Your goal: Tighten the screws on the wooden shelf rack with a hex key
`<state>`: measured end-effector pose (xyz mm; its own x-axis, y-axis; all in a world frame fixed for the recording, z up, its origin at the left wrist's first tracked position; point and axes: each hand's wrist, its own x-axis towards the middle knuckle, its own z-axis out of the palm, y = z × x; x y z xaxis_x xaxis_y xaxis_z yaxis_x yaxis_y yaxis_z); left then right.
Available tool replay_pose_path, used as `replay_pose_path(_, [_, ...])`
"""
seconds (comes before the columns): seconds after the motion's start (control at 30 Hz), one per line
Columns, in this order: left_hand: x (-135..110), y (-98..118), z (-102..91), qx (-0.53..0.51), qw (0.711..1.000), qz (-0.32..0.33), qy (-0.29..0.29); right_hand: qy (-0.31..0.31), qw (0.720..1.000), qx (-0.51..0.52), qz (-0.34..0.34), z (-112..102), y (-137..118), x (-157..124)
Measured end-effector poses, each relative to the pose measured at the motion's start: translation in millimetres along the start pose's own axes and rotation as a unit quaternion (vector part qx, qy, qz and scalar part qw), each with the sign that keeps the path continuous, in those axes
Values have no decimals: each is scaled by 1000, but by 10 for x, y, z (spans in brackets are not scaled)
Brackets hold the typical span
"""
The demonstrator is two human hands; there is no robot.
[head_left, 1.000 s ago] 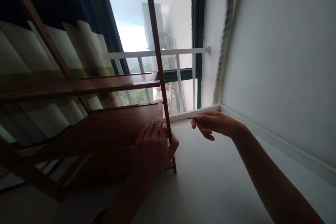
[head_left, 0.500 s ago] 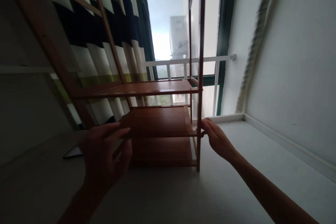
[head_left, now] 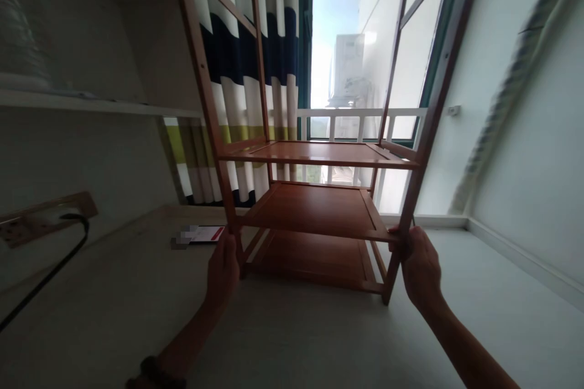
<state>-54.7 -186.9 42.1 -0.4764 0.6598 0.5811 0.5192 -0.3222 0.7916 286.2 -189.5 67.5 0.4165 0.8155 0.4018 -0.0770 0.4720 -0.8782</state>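
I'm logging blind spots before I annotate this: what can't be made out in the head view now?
Head view:
- Wooden rack: top cut off by the upper edge.
- Right hand: its palm side is turned away, hidden.
- Black cable: far end cut off by the left edge.
- Flat item: left part pixelated.

The left hand [head_left: 223, 262] and right hand [head_left: 423, 267] are both ungloved. A thick, dark, nearly black band [head_left: 157, 372] circles the left forearm [head_left: 189, 333], its outline bumpy; shadow hides whether it is a watch or a bracelet. The right forearm [head_left: 469, 346] is slim and bare to the picture's edge.
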Motion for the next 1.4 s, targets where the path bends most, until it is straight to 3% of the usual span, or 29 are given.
replay_pose_path(0.1, [-49, -19, -37, 13, 999, -19, -29, 30, 1000, -1, 0, 18, -24, 31])
replay_pose_path(0.23, [-64, -46, -70, -9, 996, 9, -83, 84, 996, -12, -14, 5, -128, 47])
replay_pose_path(0.43, [-179, 97, 37, -55, 990, 28, -131, 130, 982, -122, -58, -72, -361, 74])
replay_pose_path(0.57, [-258, 247, 114, -45, 981, 34, -186, 164, 974, -137, -80, -244, -347, 215])
replay_pose_path(0.73, [-324, 288, 219, -37, 951, 96, -291, 202, 964, -111, -131, -534, -185, 417])
replay_pose_path(0.87, [-376, 277, 328, -34, 923, 120, -364, 237, 939, -198, -149, -733, -77, 466])
replay_pose_path(0.97, [-418, 316, 389, -10, 919, 136, -370, 258, 900, -295, -191, -881, 11, 458])
replay_pose_path(1.17, [-552, 276, 436, 30, 922, 146, -359, 225, 758, -489, -368, -1003, 107, 360])
replay_pose_path(1.4, [-693, 57, 523, 10, 927, 167, -336, 31, 743, -520, -420, -460, 126, -53])
